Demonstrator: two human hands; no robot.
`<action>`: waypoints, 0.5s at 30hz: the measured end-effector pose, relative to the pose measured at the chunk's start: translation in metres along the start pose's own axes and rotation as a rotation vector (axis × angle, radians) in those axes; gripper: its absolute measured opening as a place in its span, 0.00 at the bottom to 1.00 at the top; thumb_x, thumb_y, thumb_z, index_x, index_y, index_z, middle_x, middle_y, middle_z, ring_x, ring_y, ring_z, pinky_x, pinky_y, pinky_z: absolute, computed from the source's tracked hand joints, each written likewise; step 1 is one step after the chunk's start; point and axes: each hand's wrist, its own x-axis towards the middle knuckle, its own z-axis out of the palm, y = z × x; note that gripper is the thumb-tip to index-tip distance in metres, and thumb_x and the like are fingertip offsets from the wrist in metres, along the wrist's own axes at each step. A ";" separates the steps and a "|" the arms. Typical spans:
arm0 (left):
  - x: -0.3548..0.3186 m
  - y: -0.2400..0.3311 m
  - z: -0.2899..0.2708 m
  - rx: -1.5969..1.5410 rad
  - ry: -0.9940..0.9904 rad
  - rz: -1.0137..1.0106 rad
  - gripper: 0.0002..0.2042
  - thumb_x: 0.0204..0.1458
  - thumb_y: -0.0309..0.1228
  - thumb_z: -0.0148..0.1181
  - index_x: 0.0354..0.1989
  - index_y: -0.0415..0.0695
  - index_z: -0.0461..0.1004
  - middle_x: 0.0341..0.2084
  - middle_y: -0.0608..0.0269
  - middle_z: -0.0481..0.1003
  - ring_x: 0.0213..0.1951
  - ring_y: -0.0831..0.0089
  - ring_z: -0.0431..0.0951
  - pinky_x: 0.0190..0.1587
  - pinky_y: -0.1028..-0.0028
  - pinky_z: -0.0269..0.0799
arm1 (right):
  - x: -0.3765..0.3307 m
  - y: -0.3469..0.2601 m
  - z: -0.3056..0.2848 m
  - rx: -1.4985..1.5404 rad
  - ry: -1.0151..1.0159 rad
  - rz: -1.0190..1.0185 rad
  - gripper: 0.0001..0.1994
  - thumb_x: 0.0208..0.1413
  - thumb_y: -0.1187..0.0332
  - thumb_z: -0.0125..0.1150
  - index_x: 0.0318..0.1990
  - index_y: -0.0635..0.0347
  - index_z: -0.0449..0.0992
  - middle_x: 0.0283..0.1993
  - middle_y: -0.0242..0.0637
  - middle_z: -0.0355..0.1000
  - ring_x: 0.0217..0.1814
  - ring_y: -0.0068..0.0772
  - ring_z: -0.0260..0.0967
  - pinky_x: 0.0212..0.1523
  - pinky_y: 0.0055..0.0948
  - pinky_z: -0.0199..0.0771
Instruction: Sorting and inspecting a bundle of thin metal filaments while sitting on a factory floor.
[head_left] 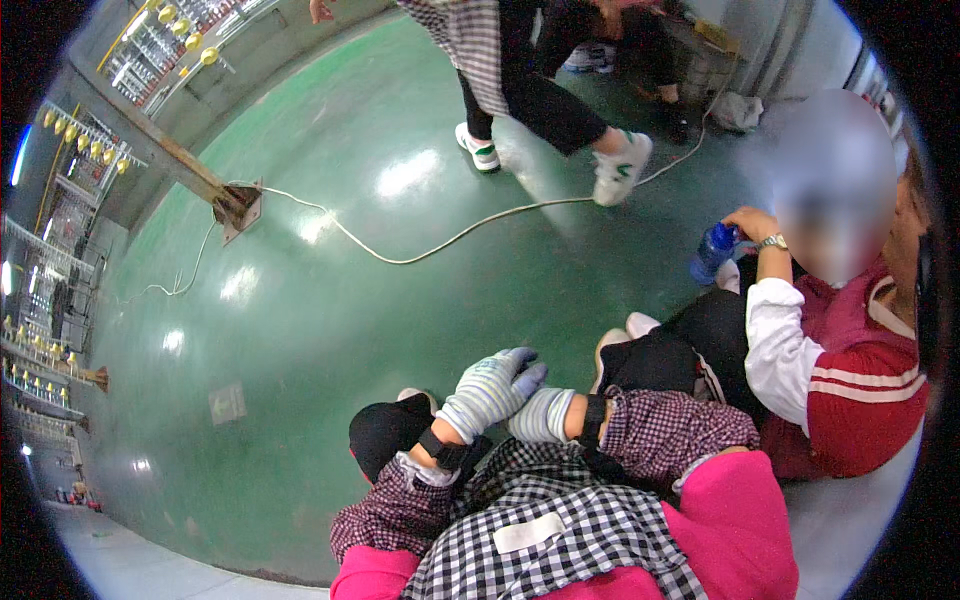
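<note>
My left hand (487, 392) wears a pale knitted glove with stripes and greyish fingertips. It lies over the fingers of my right hand, in front of my lap, its fingers stretched out and the thumb a little apart; I see nothing held in it. My right hand (541, 414), in a matching striped glove, is touching it from the right, and its fingers are hidden underneath. Black straps (592, 418) circle both wrists, above checked sleeve covers (655, 428). A black-and-white checked apron (590, 535) covers my lap.
At my right sits a person in a red vest (865, 415), holding a blue bottle (712, 252). Ahead, another person in black trousers (545, 105) steps across a white cable (470, 228) on the green floor (270, 390). A metal post (165, 150) and racks (75, 190) stand left.
</note>
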 end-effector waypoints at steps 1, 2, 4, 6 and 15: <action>-0.001 -0.001 -0.001 0.002 -0.010 -0.013 0.20 0.58 0.44 0.53 0.49 0.39 0.75 0.42 0.43 0.77 0.46 0.47 0.76 0.49 0.58 0.72 | -0.003 0.000 0.008 -0.146 0.175 -0.065 0.13 0.55 0.67 0.49 0.36 0.57 0.82 0.34 0.39 0.79 0.34 0.39 0.74 0.42 0.41 0.74; 0.000 -0.001 0.001 -0.001 -0.010 -0.012 0.20 0.58 0.44 0.53 0.49 0.39 0.75 0.42 0.43 0.77 0.46 0.47 0.76 0.49 0.58 0.72 | -0.001 0.002 0.022 -0.146 0.172 -0.065 0.13 0.55 0.67 0.49 0.36 0.57 0.82 0.34 0.39 0.79 0.34 0.39 0.74 0.42 0.41 0.74; 0.001 0.000 0.005 0.010 0.017 0.013 0.20 0.57 0.44 0.54 0.48 0.39 0.75 0.41 0.43 0.77 0.46 0.46 0.76 0.49 0.58 0.72 | 0.009 0.009 0.051 0.177 0.217 0.025 0.13 0.55 0.67 0.48 0.35 0.58 0.82 0.34 0.38 0.79 0.34 0.39 0.74 0.41 0.41 0.74; -0.001 -0.002 0.005 0.008 0.028 0.011 0.20 0.57 0.44 0.54 0.48 0.39 0.75 0.41 0.43 0.77 0.46 0.47 0.77 0.49 0.58 0.72 | 0.009 0.007 0.047 0.170 0.271 -0.004 0.13 0.55 0.67 0.48 0.35 0.58 0.82 0.34 0.38 0.79 0.35 0.38 0.74 0.40 0.41 0.75; -0.005 0.000 0.001 0.066 0.053 -0.029 0.20 0.57 0.45 0.55 0.48 0.41 0.75 0.41 0.45 0.77 0.45 0.48 0.77 0.48 0.59 0.73 | 0.001 0.003 -0.005 0.372 -0.154 0.116 0.20 0.62 0.66 0.39 0.59 0.58 0.69 0.60 0.47 0.69 0.61 0.42 0.65 0.66 0.36 0.58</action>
